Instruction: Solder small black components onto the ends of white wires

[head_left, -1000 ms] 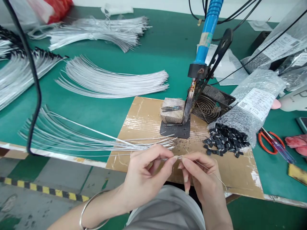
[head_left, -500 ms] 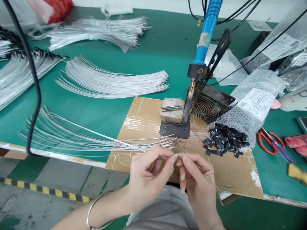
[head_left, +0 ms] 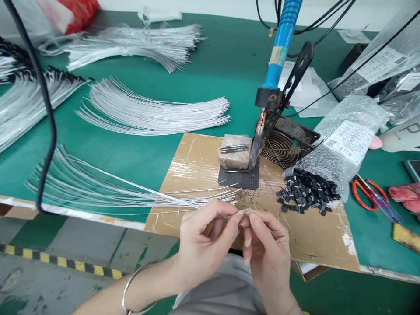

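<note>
Wire [head_left: 246, 211] in pinch of left hand [head_left: 205, 243] and right hand [head_left: 269, 247], latter now slightly further inward

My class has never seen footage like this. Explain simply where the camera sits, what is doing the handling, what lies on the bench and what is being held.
No robot here: a person works bare-handed. The camera is worn on their head, looking forward and down, so their left hand appears on the left and their right hand on the right. Fingertips of both pinch something thin and wire-like, too small to identify.

On the green bench lie bundles of white wires and a cardboard sheet. What looks like a soldering iron with a blue handle stands behind the hands, and a pile of small black pieces lies to the right.
</note>
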Available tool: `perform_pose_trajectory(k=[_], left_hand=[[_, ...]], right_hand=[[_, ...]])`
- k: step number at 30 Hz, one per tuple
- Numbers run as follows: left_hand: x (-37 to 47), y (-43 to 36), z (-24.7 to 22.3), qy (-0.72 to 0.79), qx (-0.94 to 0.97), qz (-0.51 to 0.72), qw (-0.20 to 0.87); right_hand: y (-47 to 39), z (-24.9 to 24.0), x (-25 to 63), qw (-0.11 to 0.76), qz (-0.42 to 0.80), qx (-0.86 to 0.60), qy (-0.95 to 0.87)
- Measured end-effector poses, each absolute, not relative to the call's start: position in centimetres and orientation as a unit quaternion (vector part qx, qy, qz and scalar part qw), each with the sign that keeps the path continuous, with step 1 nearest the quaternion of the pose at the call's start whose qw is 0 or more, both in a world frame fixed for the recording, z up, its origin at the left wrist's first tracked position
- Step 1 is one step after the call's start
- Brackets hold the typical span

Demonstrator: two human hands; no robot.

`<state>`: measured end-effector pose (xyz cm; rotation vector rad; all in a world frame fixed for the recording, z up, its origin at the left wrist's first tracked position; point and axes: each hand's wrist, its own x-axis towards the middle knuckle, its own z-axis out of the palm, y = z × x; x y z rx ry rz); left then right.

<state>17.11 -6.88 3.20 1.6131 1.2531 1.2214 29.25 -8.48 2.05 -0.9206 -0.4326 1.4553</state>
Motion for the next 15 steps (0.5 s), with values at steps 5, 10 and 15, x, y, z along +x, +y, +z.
perform_pose_trajectory(k=[5, 10, 15], left_hand=[[16.6, -6.4, 3.9, 0.491, 0.679, 0.465, 0.286], [15.0, -5.4, 4.1, 0.469, 0.748, 0.457, 0.107], [14.0, -4.2, 2.5, 0.484, 0.767, 0.414, 0.081]], right_hand=[[-8.6, 1.7, 30.8, 0.606, 0.639, -0.416, -0.225], [-8.3, 1.4, 34.7, 0.682, 0.481, -0.478, -0.274], [-7.8, 0.4, 36.8, 0.702, 0.363, -0.541, -0.287]])
